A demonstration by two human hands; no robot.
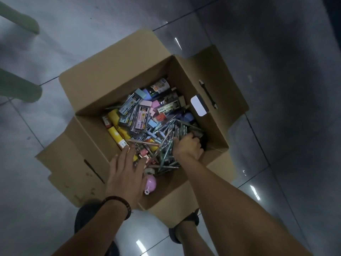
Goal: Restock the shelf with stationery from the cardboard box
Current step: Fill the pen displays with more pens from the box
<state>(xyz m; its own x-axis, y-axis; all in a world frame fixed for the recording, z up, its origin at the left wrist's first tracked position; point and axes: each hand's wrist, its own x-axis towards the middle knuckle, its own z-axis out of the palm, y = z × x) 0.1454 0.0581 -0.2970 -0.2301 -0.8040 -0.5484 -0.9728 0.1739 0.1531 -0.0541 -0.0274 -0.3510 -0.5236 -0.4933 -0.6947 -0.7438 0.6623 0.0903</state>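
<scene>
Cardboard box [118, 74] sits open on the tiled floor [276, 71], its flaps folded outward and stationery [140, 115] heaped inside. Our left hand [125, 172] lies flat, fingers straight, over the near-left edge. Our right hand [188, 145] curls around pens [167, 145] beside the right wall.

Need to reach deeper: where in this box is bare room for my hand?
The brown cardboard box is bare only at its near corner, between the round pink item and the pile of clear pens. Elsewhere it's crowded.
</scene>
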